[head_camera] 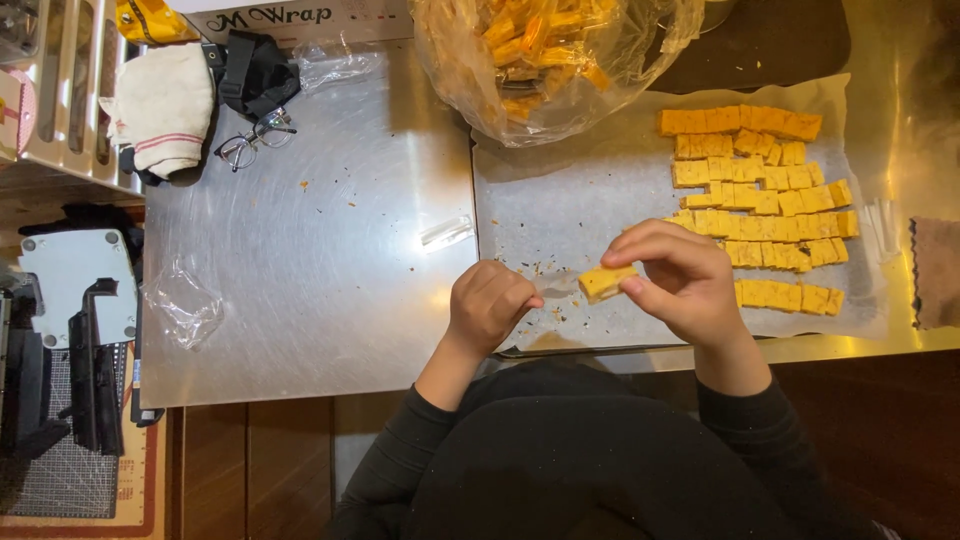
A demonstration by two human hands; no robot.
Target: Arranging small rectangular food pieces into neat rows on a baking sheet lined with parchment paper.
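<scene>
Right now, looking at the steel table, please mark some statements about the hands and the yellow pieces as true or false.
1. The right hand holds a yellow piece in its fingers. True.
2. The left hand lies flat and open on the table. False: it is curled into a loose fist.
3. Rows of yellow pieces lie on a paper-lined tray. True.
4. The eyeglasses lie on the tray. False: they lie on the steel table, by a black strap.
</scene>
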